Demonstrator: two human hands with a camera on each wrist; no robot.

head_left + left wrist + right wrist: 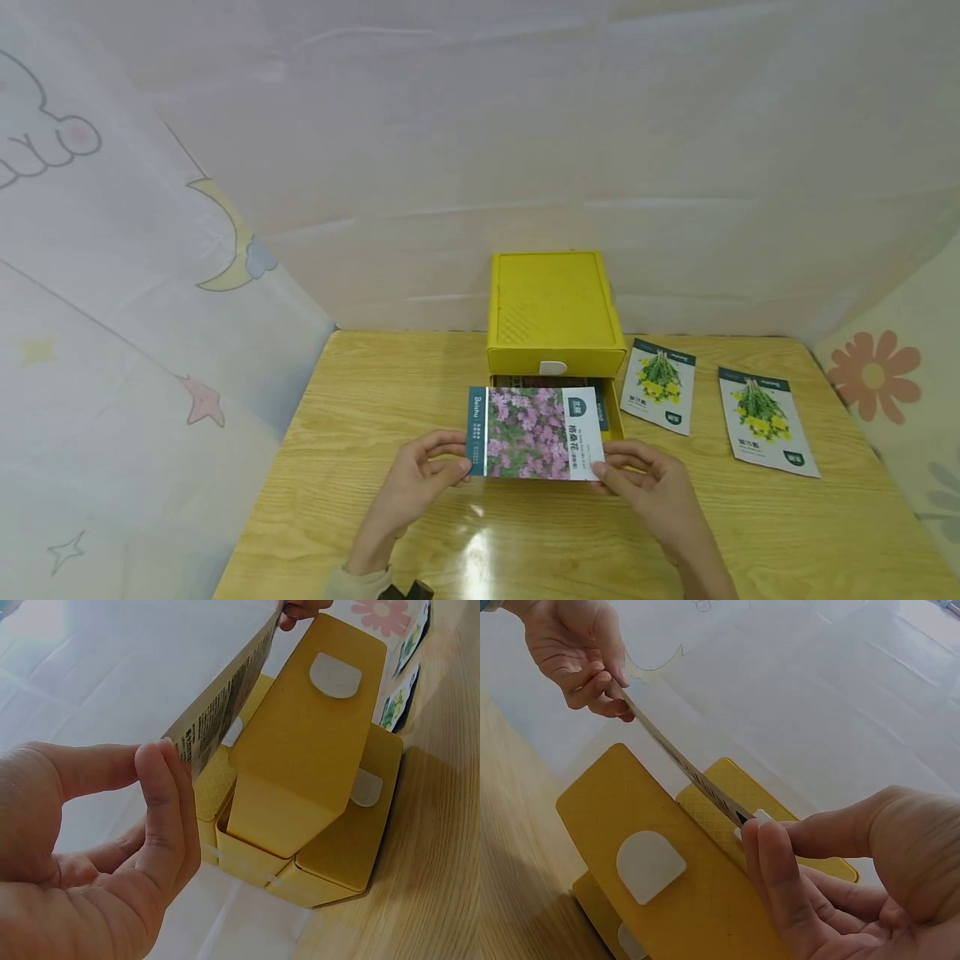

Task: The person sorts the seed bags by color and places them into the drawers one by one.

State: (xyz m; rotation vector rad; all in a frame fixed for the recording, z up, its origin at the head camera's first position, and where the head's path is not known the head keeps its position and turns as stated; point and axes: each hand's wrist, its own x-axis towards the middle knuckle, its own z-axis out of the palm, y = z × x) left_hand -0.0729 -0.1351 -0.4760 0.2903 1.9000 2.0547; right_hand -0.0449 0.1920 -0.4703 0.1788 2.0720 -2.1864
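Note:
A seed packet (528, 433) with a photo of pink-purple flowers is held up flat by both hands, its printed front facing the head camera. My left hand (423, 479) pinches its dark green end between thumb and fingers. At the white end, my right hand (654, 487) pinches the lower corner. Both wrist views show the packet nearly edge-on, with the back print (217, 712) visible on the left. Behind and below it, a pulled-out drawer (616, 417) of a yellow box (551, 300) holds more packets, largely hidden by the held one.
To the right of the box lie two seed packets with yellow flowers, a nearer-in packet (658, 386) and an outer packet (767, 422). The box has white tabs (553, 367) on its fronts. Printed sheeting (420, 208) hangs behind the wooden table (360, 400).

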